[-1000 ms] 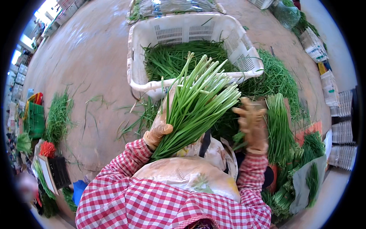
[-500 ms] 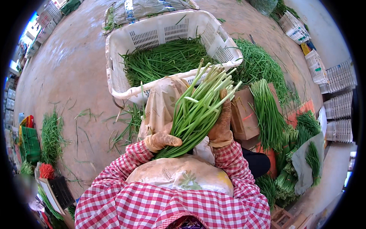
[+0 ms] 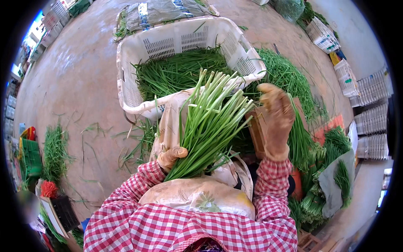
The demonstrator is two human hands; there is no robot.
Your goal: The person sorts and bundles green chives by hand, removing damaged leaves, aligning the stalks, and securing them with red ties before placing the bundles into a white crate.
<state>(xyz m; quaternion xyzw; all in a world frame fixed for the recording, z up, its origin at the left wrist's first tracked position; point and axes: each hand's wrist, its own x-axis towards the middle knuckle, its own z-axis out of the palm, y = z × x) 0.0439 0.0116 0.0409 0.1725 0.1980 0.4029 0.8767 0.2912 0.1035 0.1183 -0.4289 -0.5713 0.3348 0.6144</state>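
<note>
The bunch is held over the worker's lap, between the apron and the crate. Its long axis runs on a slant. The green ends point back toward the body and a little left, down by the worker's left wrist; the pale ends point away, forward and somewhat right, toward the crate's near rim. They overlap that rim to my eye, though I cannot tell whether they touch it.

It's a good thick handful: slim, smooth stalks, bright green for most of their length, fading to whitish green at the far ends. They gather narrow near the wrist and fan out loosely beyond, finishing unevenly, with one short pale piece lying crosswise among them. A few thin wisps stick out low on the right side.

The left hand has its grip closed around the lower left of the bunch, thumb laid across the stalks. The right hand is up to the right, apart from the bunch, near the cardboard box; its fingers are bent and blurred, so I cannot tell whether that grip pinches anything.

More greens lie tangled in the crate, and a heap sits on the floor just right of it.
</note>
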